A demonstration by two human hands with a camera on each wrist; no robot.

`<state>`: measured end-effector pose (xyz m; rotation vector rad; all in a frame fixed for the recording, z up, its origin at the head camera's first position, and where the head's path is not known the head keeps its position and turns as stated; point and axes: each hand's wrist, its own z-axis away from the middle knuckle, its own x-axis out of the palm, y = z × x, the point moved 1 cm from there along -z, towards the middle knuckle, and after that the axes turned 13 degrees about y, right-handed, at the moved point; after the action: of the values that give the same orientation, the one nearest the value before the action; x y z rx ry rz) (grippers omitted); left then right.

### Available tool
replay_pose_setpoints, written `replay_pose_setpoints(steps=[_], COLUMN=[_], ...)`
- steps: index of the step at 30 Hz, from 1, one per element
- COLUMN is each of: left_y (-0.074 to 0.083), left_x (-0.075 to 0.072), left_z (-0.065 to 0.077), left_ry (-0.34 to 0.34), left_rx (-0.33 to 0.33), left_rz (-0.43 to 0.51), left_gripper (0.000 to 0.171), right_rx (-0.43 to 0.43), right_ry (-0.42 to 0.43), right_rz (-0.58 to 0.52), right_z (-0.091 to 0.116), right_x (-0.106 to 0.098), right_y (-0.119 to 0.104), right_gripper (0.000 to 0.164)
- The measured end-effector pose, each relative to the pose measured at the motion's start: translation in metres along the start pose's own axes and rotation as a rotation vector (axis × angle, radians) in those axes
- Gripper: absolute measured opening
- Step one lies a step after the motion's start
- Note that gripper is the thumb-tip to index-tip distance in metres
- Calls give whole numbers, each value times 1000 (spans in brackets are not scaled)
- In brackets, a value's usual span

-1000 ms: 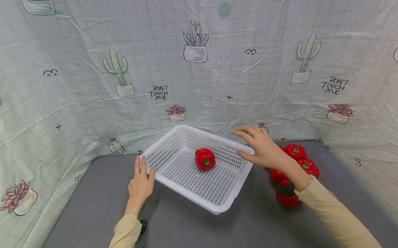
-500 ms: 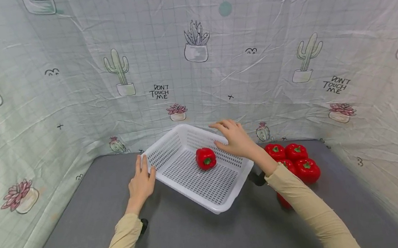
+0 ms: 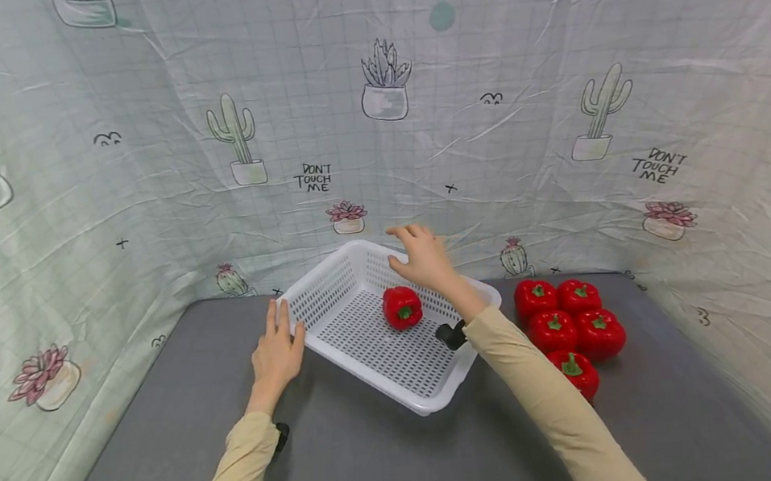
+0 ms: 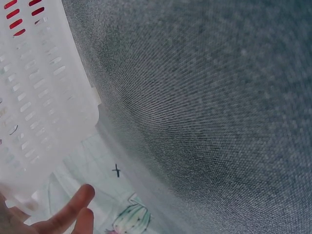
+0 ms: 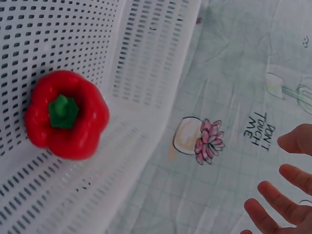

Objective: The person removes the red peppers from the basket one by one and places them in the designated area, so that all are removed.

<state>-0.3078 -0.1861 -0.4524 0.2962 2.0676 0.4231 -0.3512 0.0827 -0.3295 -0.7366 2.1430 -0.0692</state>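
Observation:
A white perforated plastic basket [image 3: 392, 390] stands on the grey table, with one red bell pepper [image 3: 402, 308] inside against its far side. My left hand [image 3: 278, 358] is at the basket's left corner, fingers extended along the rim; the left wrist view shows the thumb and fingertips [image 4: 86, 194] beside the basket wall. Over the basket's far right rim hovers my right hand [image 3: 424, 257], fingers spread and slightly bent, holding nothing. In the right wrist view the pepper [image 5: 67, 115] lies with its green stem toward the camera, apart from the fingers.
Several more red bell peppers [image 3: 554, 331] sit grouped on the table right of the basket. A fabric backdrop [image 3: 445, 135] printed with cacti rises behind and on both sides. The grey table surface [image 3: 357, 472] extends in front of the basket.
My right hand has moved left from beside the grouped peppers to above the basket's far rim, bringing those peppers into fuller view. The left hand, basket and pepper inside stay in place.

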Motion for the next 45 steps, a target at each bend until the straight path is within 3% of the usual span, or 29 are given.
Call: replay_pose_setpoints(steps=[7, 19, 33, 45], left_y=[4, 2, 1, 1], left_x=[0, 0, 0, -1], left_z=[-2, 0, -1, 1], left_ry=[-1, -20, -14, -7], left_rx=[11, -25, -20, -24], left_rz=[-17, -18, -1, 9], left_gripper=[59, 59, 59, 59], right_rx=[108, 276, 196, 231], right_ry=[-32, -226, -270, -390], right_rz=[31, 100, 311, 343], right_z=[-4, 3, 15, 30], right_x=[22, 63, 93, 109], right_y=[0, 3, 2, 7], right_gripper=[42, 46, 57, 65])
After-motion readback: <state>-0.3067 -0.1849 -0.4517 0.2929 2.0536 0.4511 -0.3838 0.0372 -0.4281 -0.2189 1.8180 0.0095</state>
